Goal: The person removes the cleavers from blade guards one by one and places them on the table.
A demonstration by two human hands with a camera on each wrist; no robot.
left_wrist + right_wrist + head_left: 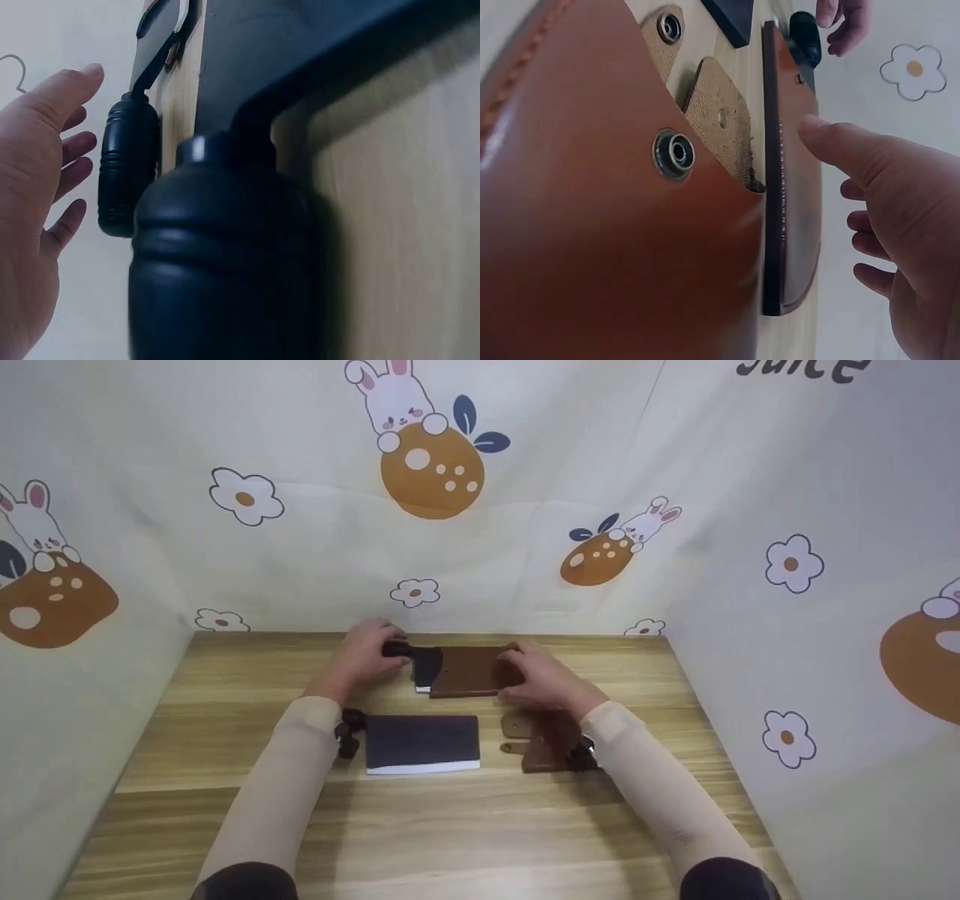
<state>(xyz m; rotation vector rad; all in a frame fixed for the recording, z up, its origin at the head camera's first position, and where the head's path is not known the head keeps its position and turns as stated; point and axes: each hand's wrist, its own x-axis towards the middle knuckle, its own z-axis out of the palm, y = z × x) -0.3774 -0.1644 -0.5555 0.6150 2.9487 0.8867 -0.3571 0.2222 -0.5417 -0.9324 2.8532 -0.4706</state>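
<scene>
A cleaver with a black handle [127, 161] lies at the back, its dark blade mostly inside a brown leather sheath [471, 671]. My left hand [364, 655] is beside that handle, fingers loosely bent; the left wrist view shows a gap between them. At the sheath's right end hovers my right hand [546, 675], thumb over the near side and fingers spread toward the far side; whether it touches is unclear. A second cleaver, its dark blade [421, 741] bare with a bright edge, lies in front, its black handle [225, 255] beneath my left wrist.
Under my right wrist lies another brown leather sheath [615, 225], its strap [718, 112] unfastened and a metal snap [676, 154] showing. The wooden table [420, 840] meets a white patterned cloth [315, 562] at the back and sides.
</scene>
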